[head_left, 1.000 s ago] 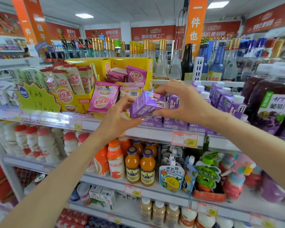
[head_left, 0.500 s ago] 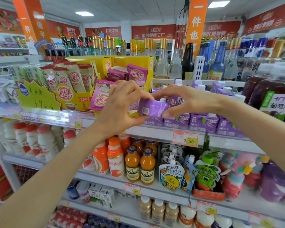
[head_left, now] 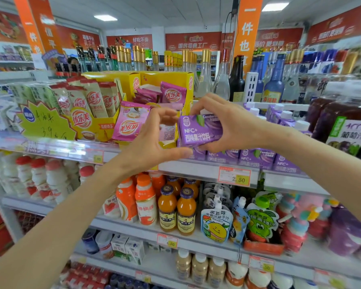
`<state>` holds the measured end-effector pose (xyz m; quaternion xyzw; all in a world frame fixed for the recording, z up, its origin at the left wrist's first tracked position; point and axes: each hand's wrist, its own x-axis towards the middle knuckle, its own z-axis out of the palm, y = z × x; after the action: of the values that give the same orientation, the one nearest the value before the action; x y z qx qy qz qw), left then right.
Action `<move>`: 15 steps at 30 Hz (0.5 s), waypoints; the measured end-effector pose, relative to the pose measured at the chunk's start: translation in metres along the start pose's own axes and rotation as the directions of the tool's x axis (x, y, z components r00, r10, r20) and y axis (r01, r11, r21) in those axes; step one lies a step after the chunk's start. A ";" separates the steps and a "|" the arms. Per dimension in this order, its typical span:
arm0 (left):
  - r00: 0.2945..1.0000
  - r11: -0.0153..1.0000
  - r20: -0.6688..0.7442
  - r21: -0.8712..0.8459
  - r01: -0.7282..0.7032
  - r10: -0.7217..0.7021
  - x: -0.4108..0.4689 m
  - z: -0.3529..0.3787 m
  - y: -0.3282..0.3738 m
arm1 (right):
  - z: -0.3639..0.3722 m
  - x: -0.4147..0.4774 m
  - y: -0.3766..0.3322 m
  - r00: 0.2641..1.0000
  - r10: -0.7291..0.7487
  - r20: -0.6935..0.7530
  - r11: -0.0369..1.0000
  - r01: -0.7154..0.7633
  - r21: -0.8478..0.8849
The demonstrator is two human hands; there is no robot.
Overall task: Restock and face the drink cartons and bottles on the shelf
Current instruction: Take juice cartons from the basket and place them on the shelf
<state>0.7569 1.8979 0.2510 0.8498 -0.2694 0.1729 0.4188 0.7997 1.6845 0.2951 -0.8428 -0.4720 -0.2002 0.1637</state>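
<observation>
Purple carton (head_left: 198, 133) pinched by fingers (head_left: 167, 115) of left hand (head_left: 152, 141) and right hand (head_left: 234, 124), which hides its right end.

purple juice carton (head_left: 199, 130) lies sideways, label facing out, above the carton row (head_left: 256, 158).

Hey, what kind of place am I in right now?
Probably a small grocery or snack shop: shelves packed with drinks, price tags on their edges, promo banners overhead.

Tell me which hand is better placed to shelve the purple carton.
Right: the right hand grips the purple carton just above the carton row; the left hand only cups its left end.
</observation>
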 end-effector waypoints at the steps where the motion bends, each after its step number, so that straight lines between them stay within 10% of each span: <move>1: 0.998 0.995 -0.003 -0.070 0.069 -0.069 0.001 0.000 0.001 | 0.001 0.001 0.001 1.000 -0.015 -0.026 1.000 0.015 -0.025; 7: 0.977 0.949 -0.076 -0.266 0.172 -0.198 0.010 0.002 0.002 | 0.012 0.005 0.002 0.982 -0.131 -0.136 0.969 0.098 -0.226; 15: 0.972 0.994 -0.228 0.102 -0.036 0.059 0.005 -0.001 -0.007 | 0.004 0.000 0.006 0.999 0.027 -0.038 1.000 -0.028 -0.012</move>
<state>0.7654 1.9004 0.2496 0.8367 -0.2306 0.2932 0.4011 0.8055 1.6840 0.2912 -0.8463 -0.4560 -0.2167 0.1699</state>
